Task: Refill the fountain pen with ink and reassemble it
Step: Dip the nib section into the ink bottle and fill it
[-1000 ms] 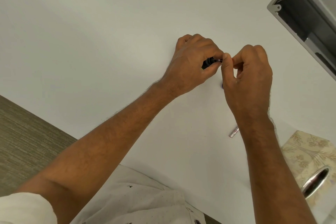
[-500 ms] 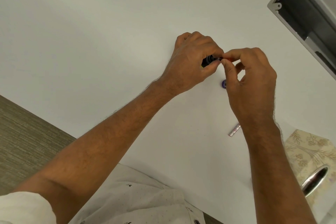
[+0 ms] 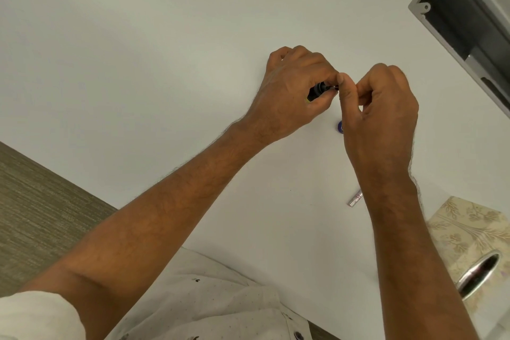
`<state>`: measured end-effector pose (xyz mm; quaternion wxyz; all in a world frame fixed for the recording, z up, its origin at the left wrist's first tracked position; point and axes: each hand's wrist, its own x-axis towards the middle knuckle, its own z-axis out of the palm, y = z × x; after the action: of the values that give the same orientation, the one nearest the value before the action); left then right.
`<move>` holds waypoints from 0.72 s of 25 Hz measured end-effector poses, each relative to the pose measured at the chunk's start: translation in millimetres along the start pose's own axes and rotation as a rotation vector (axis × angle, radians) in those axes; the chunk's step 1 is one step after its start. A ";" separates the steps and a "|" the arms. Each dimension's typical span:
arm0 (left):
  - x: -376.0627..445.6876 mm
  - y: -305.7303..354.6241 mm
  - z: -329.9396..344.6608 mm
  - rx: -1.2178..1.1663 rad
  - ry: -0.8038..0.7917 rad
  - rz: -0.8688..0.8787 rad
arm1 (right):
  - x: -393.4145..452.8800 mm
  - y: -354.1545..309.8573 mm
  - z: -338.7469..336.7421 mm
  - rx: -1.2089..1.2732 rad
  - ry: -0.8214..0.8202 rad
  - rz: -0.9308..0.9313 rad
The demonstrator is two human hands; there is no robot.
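over white table point(image 3: 165, 36), hands point(image 3: 338, 91) pinching black pen section point(image 3: 317, 90), blue cap point(image 3: 339, 127) half-hidden, tissue box point(image 3: 469, 232) nearby

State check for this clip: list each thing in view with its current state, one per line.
Left hand: closed around the black pen section.
Right hand: pinching at the section's end.
Silver tube: lying flat on the table, untouched.
Blue item: on the table, half hidden behind the right hand.
Tissue box: slot open.

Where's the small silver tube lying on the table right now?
In the head view the silver tube lies on the white table, just left of the right forearm, below the blue object and near the floral box.
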<state>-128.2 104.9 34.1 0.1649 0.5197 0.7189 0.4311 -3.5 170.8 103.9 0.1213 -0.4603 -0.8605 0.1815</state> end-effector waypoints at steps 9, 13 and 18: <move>1.6 -0.6 0.3 0.002 -0.017 0.004 | -7.2 5.3 -12.1 0.044 -0.054 -0.060; 1.4 -0.9 -0.2 0.008 -0.018 0.001 | -4.7 3.9 -9.4 0.013 -0.030 0.005; 1.3 -1.8 0.8 0.006 -0.008 0.016 | -0.5 2.0 -2.4 -0.020 0.002 -0.007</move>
<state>-129.3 106.2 32.4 0.1625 0.5275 0.7156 0.4281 -0.8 171.9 105.2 0.1185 -0.4586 -0.8637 0.1720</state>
